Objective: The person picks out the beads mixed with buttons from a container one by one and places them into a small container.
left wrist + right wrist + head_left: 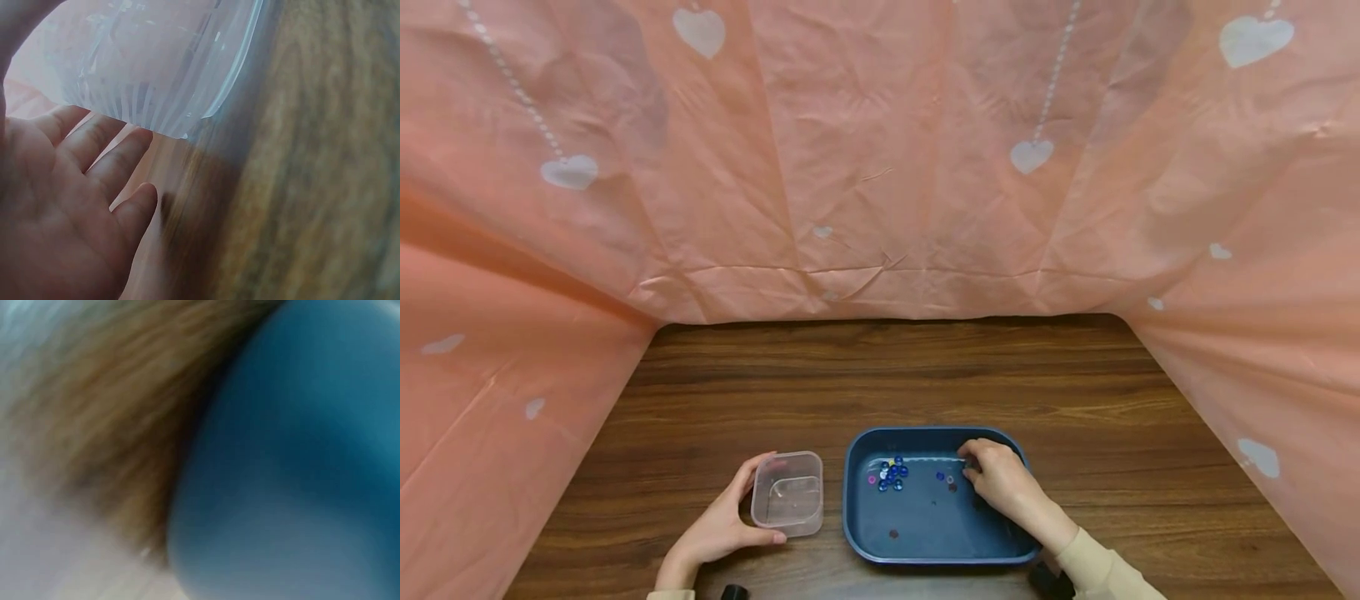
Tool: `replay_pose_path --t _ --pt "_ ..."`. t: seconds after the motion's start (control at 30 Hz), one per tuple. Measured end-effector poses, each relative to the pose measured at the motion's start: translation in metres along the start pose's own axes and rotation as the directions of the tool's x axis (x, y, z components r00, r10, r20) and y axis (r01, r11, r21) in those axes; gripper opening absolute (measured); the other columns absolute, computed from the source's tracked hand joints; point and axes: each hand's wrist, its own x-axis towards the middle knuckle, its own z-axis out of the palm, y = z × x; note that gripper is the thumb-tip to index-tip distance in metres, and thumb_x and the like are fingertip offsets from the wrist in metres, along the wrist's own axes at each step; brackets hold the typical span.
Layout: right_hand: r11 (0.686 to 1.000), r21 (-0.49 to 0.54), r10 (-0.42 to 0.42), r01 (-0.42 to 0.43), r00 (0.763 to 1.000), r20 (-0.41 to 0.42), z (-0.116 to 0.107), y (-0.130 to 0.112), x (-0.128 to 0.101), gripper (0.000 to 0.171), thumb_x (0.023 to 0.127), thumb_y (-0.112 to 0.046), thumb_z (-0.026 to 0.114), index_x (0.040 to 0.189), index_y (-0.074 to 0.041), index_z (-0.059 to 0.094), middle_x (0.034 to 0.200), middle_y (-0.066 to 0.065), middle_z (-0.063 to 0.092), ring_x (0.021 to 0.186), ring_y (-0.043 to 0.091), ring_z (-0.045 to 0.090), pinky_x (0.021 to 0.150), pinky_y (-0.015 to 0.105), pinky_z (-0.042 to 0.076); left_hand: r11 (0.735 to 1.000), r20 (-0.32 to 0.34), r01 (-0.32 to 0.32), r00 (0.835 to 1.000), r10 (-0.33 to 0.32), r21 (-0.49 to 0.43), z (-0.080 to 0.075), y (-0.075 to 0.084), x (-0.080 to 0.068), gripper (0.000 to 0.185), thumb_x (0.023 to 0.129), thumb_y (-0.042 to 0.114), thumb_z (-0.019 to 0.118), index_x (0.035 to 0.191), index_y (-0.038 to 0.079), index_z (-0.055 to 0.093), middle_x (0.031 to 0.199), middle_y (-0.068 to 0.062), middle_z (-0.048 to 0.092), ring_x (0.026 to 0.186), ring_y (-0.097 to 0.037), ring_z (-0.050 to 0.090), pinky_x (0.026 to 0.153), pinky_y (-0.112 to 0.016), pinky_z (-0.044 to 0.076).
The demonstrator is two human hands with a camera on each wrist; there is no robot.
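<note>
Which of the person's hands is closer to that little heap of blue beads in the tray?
The right hand. It is inside the blue tray, a little to the right of the blue beads. The left hand is outside the tray, holding the clear container.

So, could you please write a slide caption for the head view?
Left hand holds a clear box; right hand reaches into a blue tray of beads on a wooden table.

Nothing to read here: I see no lettering, label, brand or number on the clear container [787, 492], the blue tray [857, 517], the beads [891, 473] or the pink heart-print cloth [880, 150].
</note>
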Motion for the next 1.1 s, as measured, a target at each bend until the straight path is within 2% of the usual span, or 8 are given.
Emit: replay_pose_path --t 0.13,0.27,0.4,0.6,0.87,1.1 --pt "0.999 0.035 -0.002 0.003 1.0 -0.023 -0.004 -0.005 -0.002 0.02 0.076 0.005 0.078 0.092 -0.004 0.07 0.078 -0.002 0.06 0.069 0.011 0.053 0.062 0.027 0.047 1.0 -0.003 -0.007 1.0 0.007 -0.01 0.0 -0.001 0.0 0.1 0.07 0.023 0.09 0.149 0.01 0.03 0.145 -0.007 0.048 0.133 -0.012 0.04 0.101 -0.023 0.031" --pt "0.997 0.078 -0.019 0.023 0.998 -0.056 -0.009 -0.012 -0.004 0.02 0.077 0.004 0.078 0.093 -0.005 0.07 0.082 0.0 0.063 0.07 0.011 0.056 0.062 0.026 0.047 1.0 -0.003 -0.011 1.0 0.011 -0.026 0.0 0.0 0.0 0.097 0.07 0.022 0.09 0.148 0.013 0.032 0.144 -0.008 0.049 0.132 -0.011 0.041 0.101 -0.022 0.032" --pt "0.992 0.117 -0.029 0.039 0.996 -0.089 -0.016 -0.02 -0.006 0.019 0.077 0.003 0.078 0.091 -0.007 0.07 0.083 0.0 0.064 0.071 0.01 0.058 0.064 0.025 0.049 0.999 -0.003 -0.009 1.0 0.009 -0.041 0.0 0.001 0.0 0.094 0.071 0.021 0.089 0.147 0.017 0.034 0.143 -0.009 0.049 0.131 -0.014 0.044 0.099 -0.023 0.034" --pt "0.983 0.167 -0.05 0.07 0.991 -0.123 -0.024 -0.033 -0.008 0.018 0.078 0.001 0.079 0.092 -0.006 0.07 0.085 -0.001 0.065 0.071 0.009 0.06 0.066 0.027 0.052 0.998 -0.002 -0.005 1.0 0.005 -0.067 0.001 0.002 0.002 0.093 0.07 0.019 0.09 0.146 0.015 0.035 0.142 -0.012 0.049 0.13 -0.024 0.047 0.097 -0.023 0.036" --pt "0.966 0.219 -0.091 0.14 0.971 -0.219 -0.036 -0.046 -0.009 0.021 0.076 0.002 0.08 0.091 -0.007 0.07 0.082 -0.005 0.064 0.07 0.007 0.062 0.065 0.03 0.054 0.997 0.009 0.003 1.0 -0.003 -0.082 0.004 0.005 0.01 0.094 0.071 0.022 0.09 0.146 0.015 0.034 0.145 -0.011 0.046 0.13 -0.04 0.044 0.097 -0.026 0.038" --pt "0.938 0.331 -0.042 0.104 0.981 -0.19 -0.043 -0.063 -0.006 0.02 0.079 0.001 0.078 0.095 -0.009 0.071 0.084 -0.007 0.065 0.074 0.008 0.063 0.065 0.024 0.052 0.996 0.003 0.019 1.0 -0.018 -0.092 0.004 0.007 0.014 0.095 0.069 0.022 0.09 0.146 0.016 0.035 0.145 -0.01 0.047 0.131 -0.038 0.044 0.099 -0.026 0.037"
